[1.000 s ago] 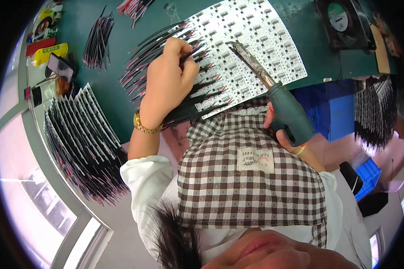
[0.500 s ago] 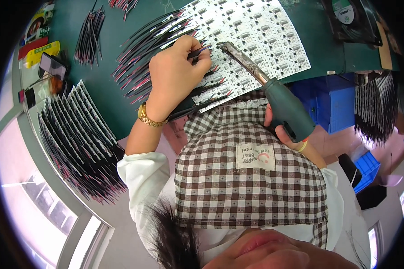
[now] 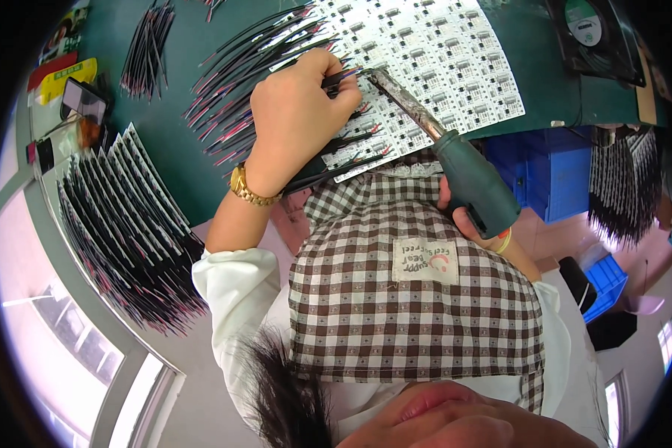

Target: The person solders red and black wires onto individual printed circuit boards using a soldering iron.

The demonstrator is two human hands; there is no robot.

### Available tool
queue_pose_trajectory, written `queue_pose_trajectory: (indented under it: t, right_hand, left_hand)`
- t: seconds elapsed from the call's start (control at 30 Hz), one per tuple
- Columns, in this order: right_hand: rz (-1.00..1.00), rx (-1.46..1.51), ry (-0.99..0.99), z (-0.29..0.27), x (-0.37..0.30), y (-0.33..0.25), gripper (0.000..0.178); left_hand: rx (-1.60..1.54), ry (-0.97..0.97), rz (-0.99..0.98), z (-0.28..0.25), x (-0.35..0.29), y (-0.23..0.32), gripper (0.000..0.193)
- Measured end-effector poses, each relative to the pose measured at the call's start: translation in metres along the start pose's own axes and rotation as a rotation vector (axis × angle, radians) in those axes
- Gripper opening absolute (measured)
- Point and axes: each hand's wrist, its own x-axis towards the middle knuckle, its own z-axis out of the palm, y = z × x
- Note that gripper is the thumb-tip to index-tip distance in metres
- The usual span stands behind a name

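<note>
- Green tabletop [image 3: 164,127] runs across the far side of my head view, and on it lies a white circuit-board sheet [image 3: 440,67] covered in rows of small dark components.
- Along the sheet's left side I see black wires [image 3: 246,86] with reddish ends, fanning out to the left.
- The left hand [image 3: 299,116] is closed, thumb and forefinger pinching one dark wire [image 3: 339,79] whose end sits over the sheet.
- The right hand [image 3: 470,226], partly hidden from me, grips the soldering iron [image 3: 459,157] by its green handle.
- The iron's bent tip points far and left, right at that wire's end; I cannot tell whether they touch.
- Far left I have a loose wire bundle [image 3: 148,52]; nearer on the left, a stack of wired strips [image 3: 127,231].
- Far right sits a black fan [image 3: 597,37], with a blue crate [image 3: 567,175] nearer, below table level.
</note>
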Motion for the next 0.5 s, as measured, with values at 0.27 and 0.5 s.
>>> queue_pose_trajectory:
  t: [0.27,0.5]
  right_hand:
    - [0.085,-0.274,0.132,-0.011,0.004,-0.020,0.038]
    - [-0.137,0.091,0.023,-0.011,-0.005,-0.005,0.058]
  left_hand:
    - [0.047,0.002,0.033,-0.003,0.002,0.002,0.016]
    - [-0.005,-0.009,0.001,-0.003,-0.002,-0.003,0.016]
